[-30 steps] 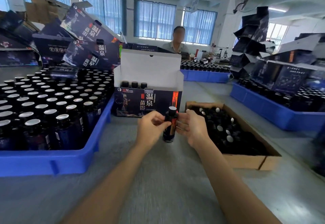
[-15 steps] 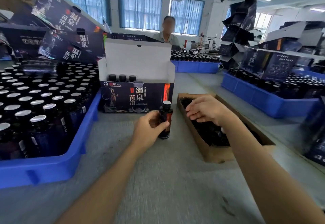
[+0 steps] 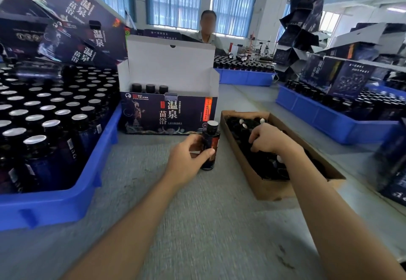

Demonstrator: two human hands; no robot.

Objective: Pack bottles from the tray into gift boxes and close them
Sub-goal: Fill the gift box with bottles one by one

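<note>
1. My left hand (image 3: 189, 158) gripped a dark bottle (image 3: 210, 145), thumb across the near side and fingers curled round the far side; the bottle stood upright on the grey table (image 3: 197, 224), its cap clear above my fingers.
2. Just beyond that grip sat the open gift box (image 3: 167, 114), its white lid flap raised; three dark caps showed in its left part.
3. Left of the grip lay the blue tray (image 3: 55, 202), crowded with capped bottles.
4. My right hand (image 3: 270, 140) was just right of the bottle, fingers curled down into a cardboard box (image 3: 272, 188) of small dark pieces; whether it pinched anything I could not tell.
</note>
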